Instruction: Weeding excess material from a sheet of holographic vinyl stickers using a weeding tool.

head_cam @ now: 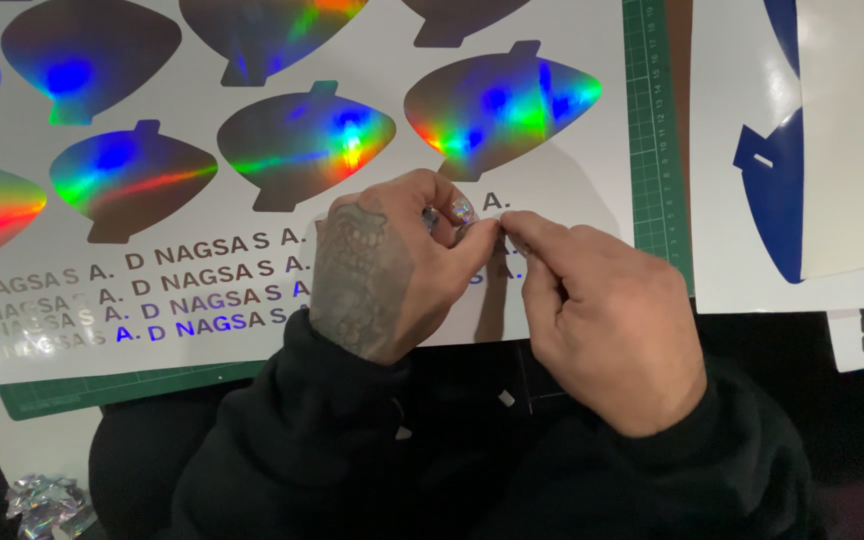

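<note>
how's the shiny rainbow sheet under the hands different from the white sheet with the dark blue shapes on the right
The white sheet of holographic rainbow vinyl shapes carries many iridescent spinning-top-like cutouts plus rows of small letters; the white sheet with dark blue shapes shows flat, matte blue pieces. The holographic sheet lies on the green cutting mat beneath the left hand and right hand; the blue one lies beside it, untouched, partly under a gold-printed sheet. Both have white backing.

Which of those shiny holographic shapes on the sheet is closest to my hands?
The rightmost full holographic shape, directly above both hands; the others sit farther left or are cut off at the top edge.
</note>
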